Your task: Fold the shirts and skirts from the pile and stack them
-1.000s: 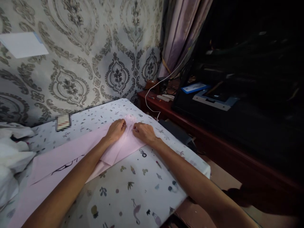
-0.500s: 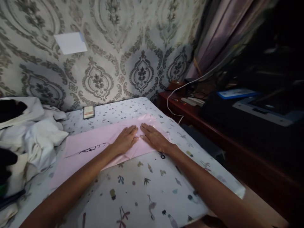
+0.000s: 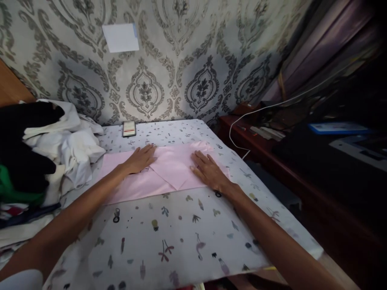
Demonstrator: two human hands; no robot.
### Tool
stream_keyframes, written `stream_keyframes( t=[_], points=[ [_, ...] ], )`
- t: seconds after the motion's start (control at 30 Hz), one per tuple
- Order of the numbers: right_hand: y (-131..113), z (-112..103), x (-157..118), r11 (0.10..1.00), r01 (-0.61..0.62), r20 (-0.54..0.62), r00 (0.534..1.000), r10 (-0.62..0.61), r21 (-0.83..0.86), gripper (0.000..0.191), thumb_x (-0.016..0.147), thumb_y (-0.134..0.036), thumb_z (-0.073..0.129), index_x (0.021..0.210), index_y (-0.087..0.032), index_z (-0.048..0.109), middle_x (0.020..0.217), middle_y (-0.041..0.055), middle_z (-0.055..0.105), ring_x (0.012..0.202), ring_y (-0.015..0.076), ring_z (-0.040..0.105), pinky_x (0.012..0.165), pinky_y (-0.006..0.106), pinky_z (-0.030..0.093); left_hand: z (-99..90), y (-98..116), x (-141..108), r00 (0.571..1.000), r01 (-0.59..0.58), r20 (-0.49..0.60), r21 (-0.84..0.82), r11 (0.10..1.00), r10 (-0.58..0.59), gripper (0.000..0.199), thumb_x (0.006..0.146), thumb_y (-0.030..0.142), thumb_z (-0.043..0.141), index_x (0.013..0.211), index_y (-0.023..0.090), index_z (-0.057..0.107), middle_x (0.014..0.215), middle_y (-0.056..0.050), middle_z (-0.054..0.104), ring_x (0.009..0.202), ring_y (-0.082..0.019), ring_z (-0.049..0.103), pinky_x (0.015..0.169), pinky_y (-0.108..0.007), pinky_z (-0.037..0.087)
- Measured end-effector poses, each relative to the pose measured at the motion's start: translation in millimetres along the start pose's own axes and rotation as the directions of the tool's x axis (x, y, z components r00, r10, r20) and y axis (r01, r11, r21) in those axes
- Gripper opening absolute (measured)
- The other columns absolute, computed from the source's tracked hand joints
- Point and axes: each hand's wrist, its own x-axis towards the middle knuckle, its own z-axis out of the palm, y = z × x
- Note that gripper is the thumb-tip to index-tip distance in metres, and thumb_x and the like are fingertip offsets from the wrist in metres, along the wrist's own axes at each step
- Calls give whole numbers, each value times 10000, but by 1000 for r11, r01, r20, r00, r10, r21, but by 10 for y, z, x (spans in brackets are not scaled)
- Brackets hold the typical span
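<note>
A pink garment (image 3: 172,161), folded into a long strip, lies flat across the patterned sheet (image 3: 181,229). My left hand (image 3: 140,158) rests palm down on its left half, fingers stretched out. Part of a black print on the cloth is covered by that hand and forearm. My right hand (image 3: 208,171) lies flat near the garment's right end, its fingers spread. Between the hands, a folded flap comes to a point at the near edge of the cloth.
On the left is a heap of white, black and green clothes (image 3: 81,149). A small box-like item (image 3: 129,129) lies near the patterned wall. To the right stands a dark red desk (image 3: 260,145) with a white cable (image 3: 231,133) and a blue-edged item (image 3: 338,128).
My hands have moved apart; the left slid leftward over the cloth, and the right stays near the right end. The garment's left part is now folded inward. The view has swung left.
</note>
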Motion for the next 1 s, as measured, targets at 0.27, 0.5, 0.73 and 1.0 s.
stream_keyframes(
  t=[0.27, 0.5, 0.73, 1.0],
  points=[
    [-856, 117, -43, 968, 246, 34, 968, -248, 54, 645, 1021, -538, 305, 1562, -186, 285, 1621, 124, 294, 1520, 259, 194, 1237, 514, 193, -166, -876, -603, 958, 197, -200, -54, 979, -204, 592, 953, 427, 336, 1437, 105, 448, 1544, -174, 429, 1456, -281, 355, 1193, -428, 280],
    [-1311, 273, 26, 951, 299, 27, 953, -302, 79, 684, 1024, -550, 282, 1547, -109, 303, 1625, 161, 269, 1525, 267, 167, 1241, 507, 190, -188, -630, -1203, 927, 58, -362, -128, 990, -101, 397, 962, 380, 383, 1203, 171, 618, 1238, -136, 647, 1191, -266, 578, 1053, -426, 448],
    [-1837, 449, 160, 898, 427, 63, 898, -435, 106, 678, 1010, -552, 357, 1526, -112, 351, 1600, 181, 315, 1512, 290, 215, 1229, 530, 205, 164, -254, -1611, 978, -97, -180, 28, 995, 100, 500, 1036, 423, 297, 1479, 225, 420, 1583, -97, 396, 1494, -218, 289, 1232, -461, 198],
    [-2515, 559, 336, 848, 508, 56, 852, -521, 152, 612, 1015, -453, 427, 1473, -47, 419, 1558, 208, 388, 1486, 293, 284, 1202, 480, 279, -153, -835, -1312, 905, 244, -306, -200, 949, -297, 418, 941, 266, 426, 1325, 137, 529, 1414, -163, 549, 1327, -247, 499, 1131, -410, 384]
  ],
)
